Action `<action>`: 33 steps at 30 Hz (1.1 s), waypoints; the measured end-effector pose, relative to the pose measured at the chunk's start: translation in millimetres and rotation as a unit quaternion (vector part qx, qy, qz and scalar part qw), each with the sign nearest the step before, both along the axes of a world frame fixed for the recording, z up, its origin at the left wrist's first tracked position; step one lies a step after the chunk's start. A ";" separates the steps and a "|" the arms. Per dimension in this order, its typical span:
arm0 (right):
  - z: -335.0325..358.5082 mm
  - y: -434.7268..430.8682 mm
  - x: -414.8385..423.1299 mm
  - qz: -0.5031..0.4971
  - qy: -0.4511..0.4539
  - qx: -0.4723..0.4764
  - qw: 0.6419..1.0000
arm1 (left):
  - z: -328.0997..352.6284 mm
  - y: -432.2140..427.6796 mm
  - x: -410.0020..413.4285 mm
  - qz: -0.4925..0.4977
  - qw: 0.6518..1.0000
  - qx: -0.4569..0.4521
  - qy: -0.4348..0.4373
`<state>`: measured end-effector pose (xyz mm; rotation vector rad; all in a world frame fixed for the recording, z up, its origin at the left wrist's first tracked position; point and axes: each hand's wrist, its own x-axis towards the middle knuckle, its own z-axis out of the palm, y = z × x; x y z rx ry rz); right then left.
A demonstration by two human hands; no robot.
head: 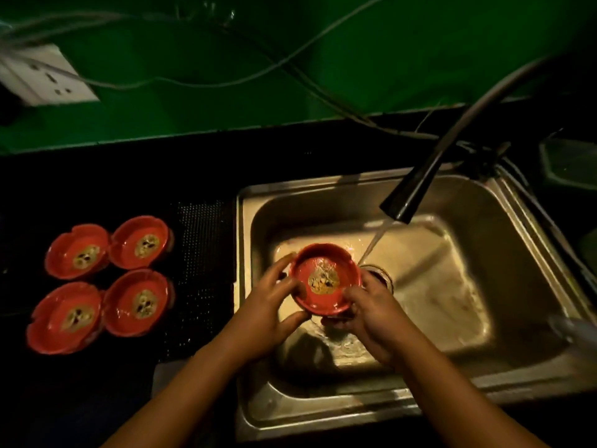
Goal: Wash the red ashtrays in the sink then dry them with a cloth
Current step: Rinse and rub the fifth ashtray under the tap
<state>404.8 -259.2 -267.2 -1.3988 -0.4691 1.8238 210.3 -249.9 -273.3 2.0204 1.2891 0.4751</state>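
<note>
The red ashtray point(324, 279) is wet and is gripped only at its rim, so it could slip and knock against the steel sink point(504, 253). The stream from the faucet point(407, 195) falls just past its right edge, so the dirty middle may stay unrinsed unless the ashtray is shifted under it. In this dim light it is hard to tell whether the water touches the rim.

The ashtray sits between the hands above the basin, tilted toward the person. The left hand point(265, 312) curls round its left edge and the right hand point(371, 318) grips its lower right edge. Four more ashtrays point(137, 240) wait well apart on the table point(200, 176), left of the sink.
</note>
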 end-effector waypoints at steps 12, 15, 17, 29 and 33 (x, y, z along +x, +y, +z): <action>-60.0 26.1 39.4 -0.099 0.030 -0.085 0.991 | -72.3 6.4 53.1 0.254 0.858 -0.409 -0.176; -67.4 20.5 33.6 -0.072 0.039 -0.100 0.992 | -73.6 20.1 63.3 0.280 0.819 -0.451 -0.215; -76.4 11.8 45.3 -0.060 0.032 -0.122 0.990 | -80.0 25.9 65.9 0.274 0.809 -0.470 -0.221; -85.7 28.5 70.9 0.120 -0.246 0.039 0.961 | -93.3 41.8 86.9 0.342 0.672 -0.543 -0.370; -83.5 24.5 87.2 0.187 -0.393 0.199 0.878 | -88.5 45.6 100.0 0.318 0.671 -0.551 -0.382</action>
